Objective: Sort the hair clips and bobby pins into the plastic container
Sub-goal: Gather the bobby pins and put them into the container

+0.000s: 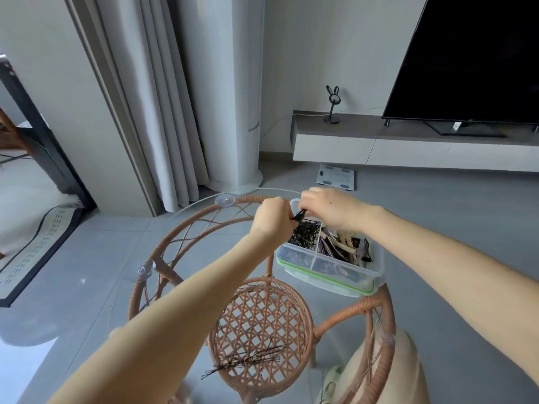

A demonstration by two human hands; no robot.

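A striped mat (43,243) is lying on the floor at the far left, with pale curtains (163,112) hanging beside it. Nearer the middle, a round rattan table (166,272) with a glass top is standing under both arms.

The left hand (272,217) is reaching over the table's far edge, its fingers curled and gripping one end of a bunch of bobby pins (300,215). The right hand (329,208) is meeting it from the other side, its fingertips pinching the same bunch. The two hands are almost touching, just above the far left corner of the plastic container (335,282).

The container is sitting open on the glass, split by a divider. Black pins (306,234) are piling up in its left compartment, and hair clips (344,243) are filling the right one. A few loose pins (248,361) are lying on the glass close to the person, well apart from the container.

Further right, a bathroom scale (337,177) is lying on the floor before a low cabinet (408,150) that is carrying a dark television (472,59).
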